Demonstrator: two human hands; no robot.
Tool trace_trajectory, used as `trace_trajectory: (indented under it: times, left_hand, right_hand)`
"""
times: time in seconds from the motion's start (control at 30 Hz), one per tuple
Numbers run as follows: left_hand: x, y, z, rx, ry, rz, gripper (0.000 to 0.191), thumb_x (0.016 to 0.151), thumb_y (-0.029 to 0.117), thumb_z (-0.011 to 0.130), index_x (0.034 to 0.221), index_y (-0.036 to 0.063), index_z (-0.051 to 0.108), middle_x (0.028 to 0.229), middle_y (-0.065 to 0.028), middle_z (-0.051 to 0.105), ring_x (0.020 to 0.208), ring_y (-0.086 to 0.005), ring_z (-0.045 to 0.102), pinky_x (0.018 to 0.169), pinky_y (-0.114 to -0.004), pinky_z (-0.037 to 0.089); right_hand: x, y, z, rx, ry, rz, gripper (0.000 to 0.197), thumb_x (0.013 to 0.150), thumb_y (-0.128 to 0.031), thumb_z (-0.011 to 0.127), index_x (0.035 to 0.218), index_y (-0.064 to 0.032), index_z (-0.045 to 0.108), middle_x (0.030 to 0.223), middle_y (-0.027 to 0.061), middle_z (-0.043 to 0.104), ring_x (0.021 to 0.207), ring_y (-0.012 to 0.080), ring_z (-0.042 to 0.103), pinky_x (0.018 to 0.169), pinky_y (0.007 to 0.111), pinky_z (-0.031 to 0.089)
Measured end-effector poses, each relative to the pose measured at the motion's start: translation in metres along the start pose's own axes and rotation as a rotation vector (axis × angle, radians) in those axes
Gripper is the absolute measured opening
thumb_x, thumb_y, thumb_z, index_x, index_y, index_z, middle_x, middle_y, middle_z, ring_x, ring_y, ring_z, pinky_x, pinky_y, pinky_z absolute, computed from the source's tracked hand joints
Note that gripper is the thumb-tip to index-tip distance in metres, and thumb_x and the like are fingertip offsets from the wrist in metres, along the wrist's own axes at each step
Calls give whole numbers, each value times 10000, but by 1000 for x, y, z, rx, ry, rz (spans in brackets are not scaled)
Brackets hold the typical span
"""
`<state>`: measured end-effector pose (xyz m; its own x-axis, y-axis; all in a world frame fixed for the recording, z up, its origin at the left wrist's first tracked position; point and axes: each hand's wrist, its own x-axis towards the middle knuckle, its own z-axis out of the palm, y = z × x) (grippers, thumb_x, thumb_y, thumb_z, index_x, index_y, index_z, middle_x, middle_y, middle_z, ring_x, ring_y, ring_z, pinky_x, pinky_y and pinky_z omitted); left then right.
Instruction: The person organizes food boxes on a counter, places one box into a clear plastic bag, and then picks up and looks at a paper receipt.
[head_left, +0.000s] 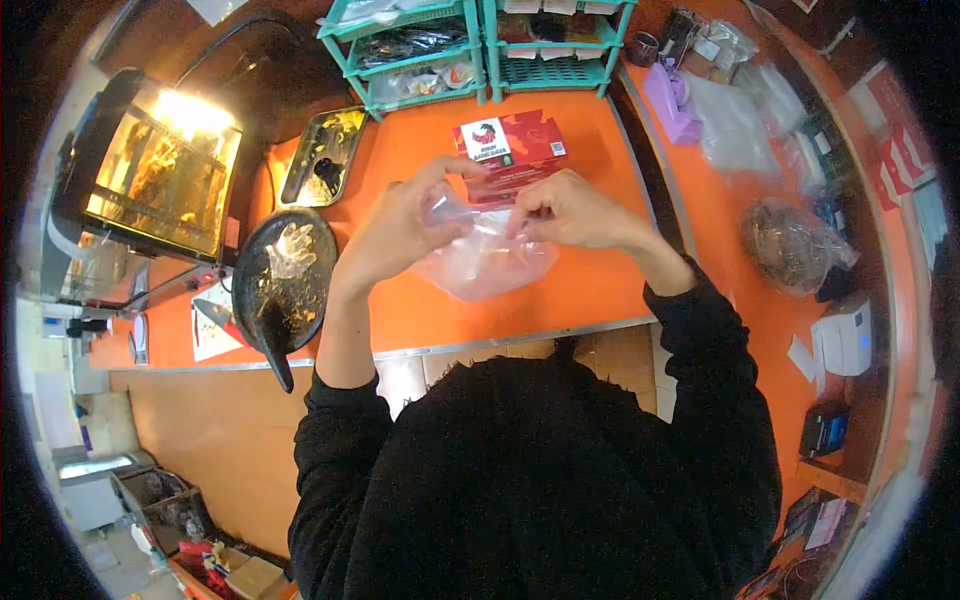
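Note:
Above the orange counter (405, 322), near its front edge, my two hands hold a clear plastic bag (480, 262) by its upper part. My left hand (409, 225) grips the bag's left side, with the forefinger reaching out over the top. My right hand (562, 214) pinches the right side between thumb and fingers. A small white piece (493, 220) shows at the bag between the hands; whether it is inside cannot be told. Just behind lies a red printed box (525, 127) with a white panel, partly hidden by the hands.
At left stand a lit glass food warmer (161, 180), a metal tray (322, 157), and a black stone mortar (285, 292) holding a clear glove (292, 251) and crumbs. A knife (214, 309) lies beside it. Behind are teal racks (416, 56); bags (731, 124) and a white printer (844, 341) are right.

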<state>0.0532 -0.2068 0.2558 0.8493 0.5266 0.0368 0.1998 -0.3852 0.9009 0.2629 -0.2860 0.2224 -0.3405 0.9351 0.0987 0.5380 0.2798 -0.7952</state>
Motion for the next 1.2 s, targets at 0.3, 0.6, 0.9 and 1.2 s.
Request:
trace_trajectory:
  times: [0.3, 0.6, 0.9, 1.2]
  left_hand:
    - [-47, -65, 91, 159, 710, 233, 247, 683, 123, 673, 847, 27, 516, 705, -75, 517, 634, -179, 497, 601, -283, 405]
    - [-48, -141, 120, -132, 523, -57, 112, 698, -32, 584, 774, 34, 536, 705, -36, 532, 632, -82, 497, 533, -213, 401]
    - [-8, -106, 121, -1297, 235, -353, 143, 774, 74, 449, 862, 5, 538, 822, -93, 553, 737, -189, 540, 708, -345, 446]
    - [-39, -9, 174, -966, 149, -217, 150, 703, 76, 514, 843, 46, 470, 659, 23, 423, 568, -59, 402, 515, -214, 328]
  right_hand:
    - [-13, 24, 89, 555, 449, 50, 64, 693, -39, 580, 726, 15, 570, 703, 41, 560, 677, 123, 547, 599, 265, 447]
    - [-83, 20, 107, 607, 551, 281, 213, 595, -63, 695, 651, -86, 491, 614, 29, 515, 577, 115, 508, 505, 253, 401]
    - [-106, 91, 71, -147, 843, 474, 165, 644, -5, 618, 752, -58, 506, 715, 115, 568, 636, 249, 574, 549, 321, 433]
    - [-106, 208, -7, -597, 788, 474, 151, 646, -26, 563, 796, -36, 580, 678, 146, 593, 637, 271, 592, 577, 331, 450]
